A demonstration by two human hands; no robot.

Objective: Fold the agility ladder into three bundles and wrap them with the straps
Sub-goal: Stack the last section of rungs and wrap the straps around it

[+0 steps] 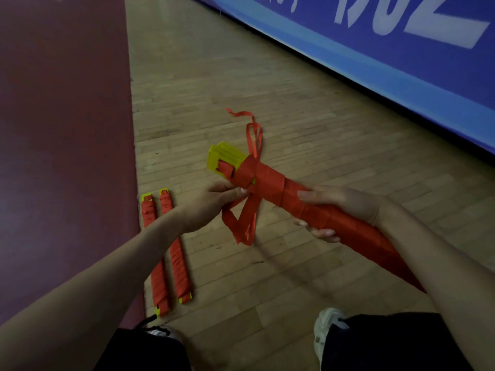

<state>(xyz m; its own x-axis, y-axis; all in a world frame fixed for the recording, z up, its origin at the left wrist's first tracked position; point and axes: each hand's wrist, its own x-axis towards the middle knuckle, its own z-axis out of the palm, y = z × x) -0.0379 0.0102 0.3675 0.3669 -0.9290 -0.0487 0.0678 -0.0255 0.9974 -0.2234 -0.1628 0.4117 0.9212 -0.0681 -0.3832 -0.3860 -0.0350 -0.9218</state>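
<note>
Bundle [270, 180] in right grip [338, 208]

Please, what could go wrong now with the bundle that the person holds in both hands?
The left hand only pinches the strap at its crossing; if this grip slips, the wraps near the yellow rungs may loosen. The loose ends hang free and could tangle. The right hand seems to carry most of the bundle in the air; it might tip or drop.
</note>
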